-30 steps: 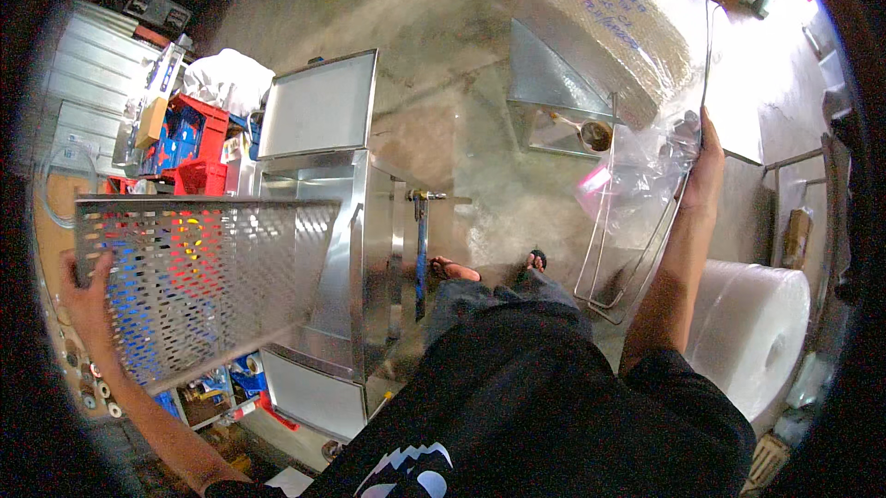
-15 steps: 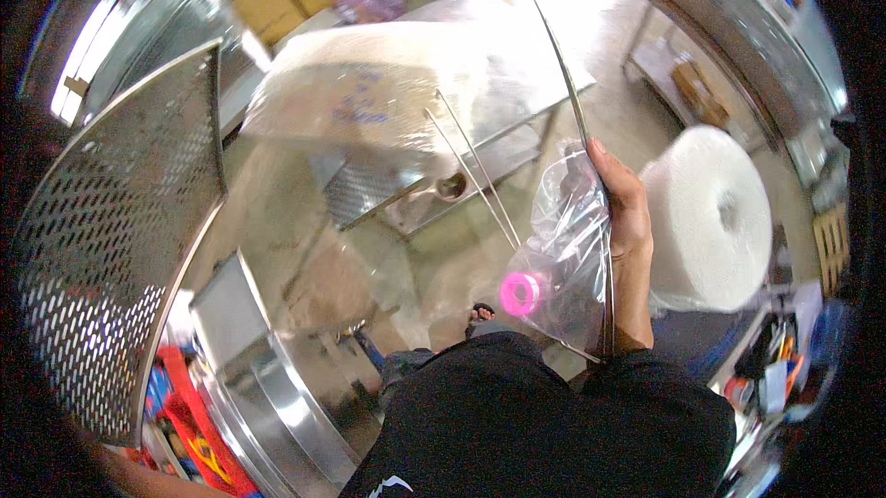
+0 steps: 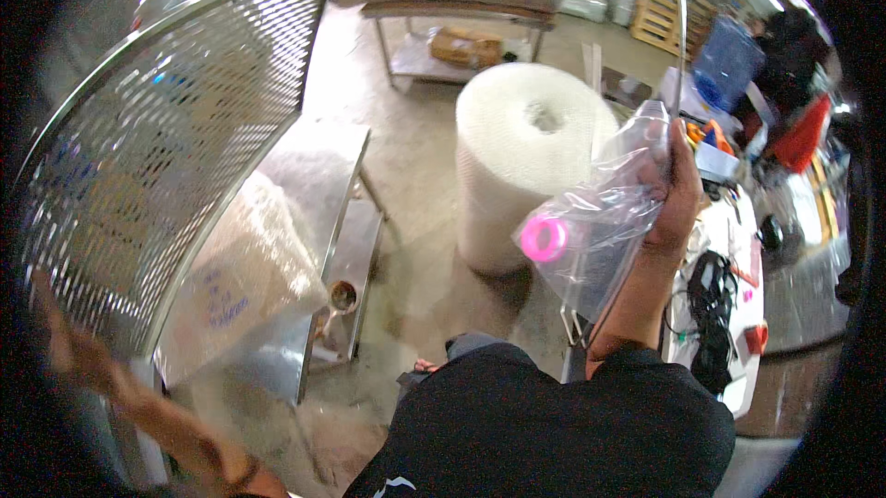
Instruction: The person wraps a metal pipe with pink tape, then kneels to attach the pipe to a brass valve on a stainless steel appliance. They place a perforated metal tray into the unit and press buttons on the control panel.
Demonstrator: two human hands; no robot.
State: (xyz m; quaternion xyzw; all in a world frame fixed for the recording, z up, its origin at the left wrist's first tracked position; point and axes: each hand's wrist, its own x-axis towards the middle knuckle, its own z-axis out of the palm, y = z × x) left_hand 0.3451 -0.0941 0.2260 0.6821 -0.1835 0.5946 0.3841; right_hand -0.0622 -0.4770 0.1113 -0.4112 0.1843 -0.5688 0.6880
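Observation:
My right hand (image 3: 681,193) is closed round a clear plastic bag (image 3: 614,193) and a long thin metal rod (image 3: 681,27) that rises past the top of the view. Inside or against the bag shows a bright pink ring (image 3: 544,240); thin bent rod ends (image 3: 574,324) hang below. At the far left, my left hand (image 3: 65,341) is at the lower edge of a large perforated metal panel (image 3: 221,83), gripping it. Shadow and blur dim those fingers. The panel stands tilted up, hiding part of a steel table.
A tall bubble-wrap roll (image 3: 498,166) stands ahead on the floor. On the left, a plastic-wrapped box (image 3: 249,286) lies by the steel table (image 3: 318,152). To the right is a white worktop (image 3: 738,313) bearing black cables (image 3: 711,313). Another table (image 3: 461,13) stands at the back.
My view has swung to the right. The bubble-wrap roll now appears ahead and the cluttered worktop on the right. The panel and the bag have come along in my hands.

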